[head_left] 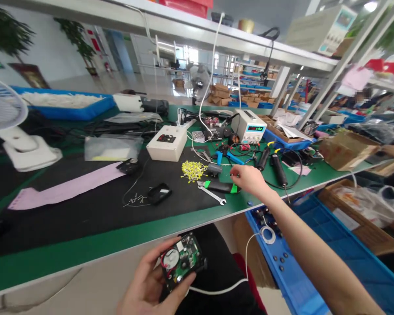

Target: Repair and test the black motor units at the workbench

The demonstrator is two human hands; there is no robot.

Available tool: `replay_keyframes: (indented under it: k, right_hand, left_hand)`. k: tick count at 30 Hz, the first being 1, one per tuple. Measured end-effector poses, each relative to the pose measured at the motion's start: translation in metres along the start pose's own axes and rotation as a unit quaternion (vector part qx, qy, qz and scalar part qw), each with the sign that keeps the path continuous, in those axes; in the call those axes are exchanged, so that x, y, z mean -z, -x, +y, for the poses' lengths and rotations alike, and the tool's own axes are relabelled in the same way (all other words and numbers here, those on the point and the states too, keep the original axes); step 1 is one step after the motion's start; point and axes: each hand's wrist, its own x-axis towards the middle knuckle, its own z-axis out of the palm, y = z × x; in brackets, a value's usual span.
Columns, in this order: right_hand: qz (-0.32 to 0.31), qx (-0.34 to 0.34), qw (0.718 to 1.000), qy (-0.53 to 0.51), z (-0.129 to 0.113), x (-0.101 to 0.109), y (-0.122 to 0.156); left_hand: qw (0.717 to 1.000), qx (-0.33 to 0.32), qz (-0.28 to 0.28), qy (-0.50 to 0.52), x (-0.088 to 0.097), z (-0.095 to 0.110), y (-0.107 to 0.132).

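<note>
Clamped between thumb and curled fingers of the left hand (151, 286), a small black open-backed electronic device (181, 261) is held below the near edge of the green workbench (85, 249). Its exposed interior shows one green circuit board, one round silver disc with red and black wires, and one white cable (246, 258) trailing from its lower side.

The right hand (251, 180) is stretched out over the workbench, fingertips pinched together; whether anything small sits between them cannot be told. It hovers just beside one green-and-black handled tool (220, 187) and one silver open-ended spanner (212, 194), both lying on the workbench.

One heap of small yellow components (192, 169) lies on the workbench beyond the spanner. One white box with a black switch panel (168, 142) stands farther back. One white bench power supply with a lit display (249, 126) stands at the rear of the workbench. Two black cylindrical tools (271, 162) lie to the right of the right hand.
</note>
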Motion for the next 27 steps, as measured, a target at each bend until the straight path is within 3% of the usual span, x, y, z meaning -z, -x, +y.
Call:
replay_keyframes:
  k: [4,8,12,15,18,22,24,27]
  right_hand:
    - [-0.043,-0.008,0.997,0.066,0.006,-0.015,-0.020]
    - [-0.041,-0.002,0.995,0.088,0.013,-0.029,-0.023]
    - [0.018,0.010,0.998,0.066,0.020,-0.029,-0.015]
    - [0.091,-0.007,0.995,0.033,0.035,-0.012,-0.004]
    - [0.179,-0.059,0.982,0.019,0.066,0.015,0.008]
    - [0.268,-0.170,0.947,0.045,0.128,0.046,0.029]
    - [0.264,-0.210,0.940,0.052,0.155,0.053,0.038]
    - [0.203,-0.247,0.946,0.061,0.184,0.052,0.041]
  left_hand:
    - [0.995,-0.004,0.077,0.058,0.002,0.008,-0.001]
    - [0.993,0.022,0.058,0.098,0.007,0.002,-0.010]
    - [0.995,0.009,0.038,0.091,0.010,-0.007,-0.021]
    - [0.996,0.020,0.028,0.085,0.008,-0.011,-0.028]
    - [0.995,0.047,0.039,0.078,0.004,-0.017,-0.034]
    - [0.995,0.064,0.048,0.064,0.001,-0.027,-0.044]
    - [0.995,0.062,0.045,0.060,-0.001,-0.030,-0.047]
    - [0.996,0.060,0.038,0.049,-0.006,-0.031,-0.051]
